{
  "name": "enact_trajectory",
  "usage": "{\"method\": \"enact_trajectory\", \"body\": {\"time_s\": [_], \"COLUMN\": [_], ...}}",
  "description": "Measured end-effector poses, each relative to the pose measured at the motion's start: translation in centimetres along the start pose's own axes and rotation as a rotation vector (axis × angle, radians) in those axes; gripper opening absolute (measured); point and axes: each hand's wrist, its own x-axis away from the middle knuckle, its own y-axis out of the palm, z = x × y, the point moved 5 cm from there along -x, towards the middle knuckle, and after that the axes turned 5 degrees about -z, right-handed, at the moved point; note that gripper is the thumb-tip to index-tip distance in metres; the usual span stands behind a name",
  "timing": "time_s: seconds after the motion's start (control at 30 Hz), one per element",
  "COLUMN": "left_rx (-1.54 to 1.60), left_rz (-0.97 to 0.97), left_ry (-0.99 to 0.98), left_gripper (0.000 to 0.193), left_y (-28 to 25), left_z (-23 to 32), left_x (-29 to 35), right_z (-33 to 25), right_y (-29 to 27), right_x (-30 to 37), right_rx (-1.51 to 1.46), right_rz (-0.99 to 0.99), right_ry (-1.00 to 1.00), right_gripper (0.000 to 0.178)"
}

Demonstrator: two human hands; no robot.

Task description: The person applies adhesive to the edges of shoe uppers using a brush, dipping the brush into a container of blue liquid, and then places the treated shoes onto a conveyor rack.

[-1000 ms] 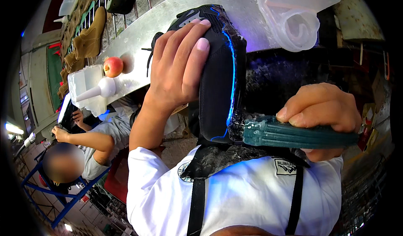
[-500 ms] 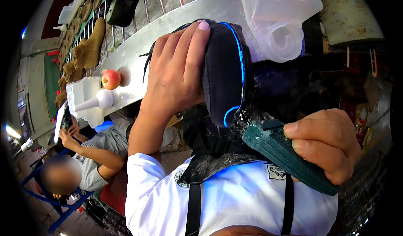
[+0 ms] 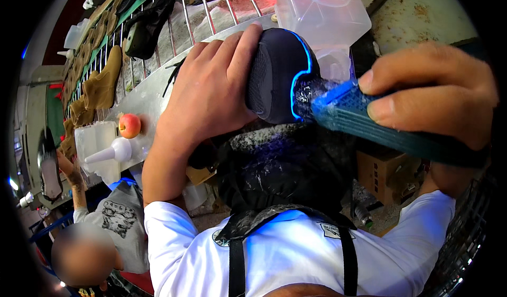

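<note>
My left hand (image 3: 203,83) is wrapped over the top of a black shoe (image 3: 272,86), whose mesh upper faces me. A bright blue line runs along the shoe's edge, where the upper meets the dark underside. My right hand (image 3: 430,88) pinches a dark green ribbed handle (image 3: 391,128), which looks like that of a brush. Its tip, lit blue on top, meets the shoe's underside edge through dark, glossy, wet-looking clumps (image 3: 306,96). Whether those are bristles or residue I cannot tell.
A metal bench edge (image 3: 150,107) holds a red apple (image 3: 129,125) and a white nozzle bottle (image 3: 119,150). Translucent plastic containers (image 3: 327,17) stand behind the shoe. Brown boots (image 3: 105,80) line a rack with metal bars (image 3: 206,6). Another person (image 3: 124,228) works at left; a cardboard box (image 3: 383,175) lies below right.
My right hand has risen with the green-handled tool, which now lies flatter against the shoe's edge. My left hand has tilted the shoe, showing more mesh. The other person's arm has moved.
</note>
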Motion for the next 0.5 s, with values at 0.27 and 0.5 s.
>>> {"method": "enact_trajectory", "body": {"time_s": [0.27, 0.5], "left_rx": [0.016, 0.206], "left_rz": [-0.074, -0.177], "left_ry": [0.053, -0.057], "left_gripper": [0.097, 0.098], "left_y": [-0.5, -2.3], "left_z": [-1.2, -1.8], "left_x": [-2.6, -2.5], "right_z": [0.8, 2.8], "right_y": [-1.6, -1.9], "right_x": [-1.5, 1.8], "right_rx": [-0.031, -0.194], "right_rz": [-0.003, 0.125], "right_ry": [0.006, 0.012], "right_gripper": [0.015, 0.035]}}
